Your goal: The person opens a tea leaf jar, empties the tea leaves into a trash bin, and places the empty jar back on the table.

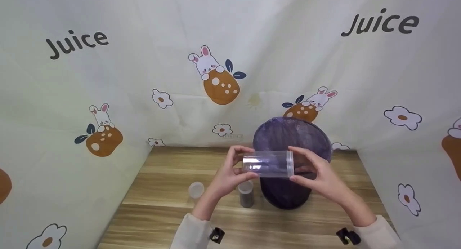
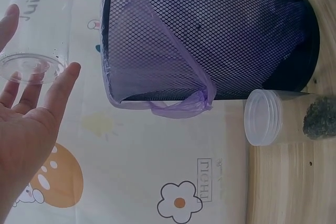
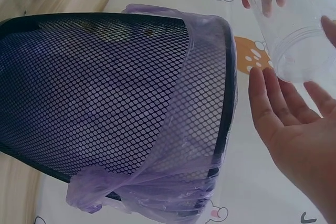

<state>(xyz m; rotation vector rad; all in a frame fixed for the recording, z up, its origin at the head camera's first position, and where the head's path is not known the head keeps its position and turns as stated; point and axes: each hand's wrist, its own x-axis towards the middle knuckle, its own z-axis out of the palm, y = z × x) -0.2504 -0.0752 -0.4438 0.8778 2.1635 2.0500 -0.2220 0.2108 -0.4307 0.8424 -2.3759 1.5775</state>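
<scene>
Soft, slightly dim light is spreading evenly across head view. Faint shadows are pooling in folds of pale cloth point(image 1: 270, 36); worktop point(image 1: 158, 184) is showing dull sheen. White glare is streaking left end of clear jar point(image 1: 270, 164). Lower bin point(image 1: 286, 196) is sinking into near-black. Wrist views are looking hazy, jar's outline fading against bright cloth.

Clearances around the held clear jar point(image 1: 268, 164), head view: mesh bin point(image 1: 285, 195) obstructs 12 through 5 o'clock; lidded jar point(image 1: 246, 198), beside the bin, obstructs 7; loose lid point(image 1: 196, 190) lies at 8; free passage over desk point(image 1: 180, 164), 9 o'clock.
</scene>
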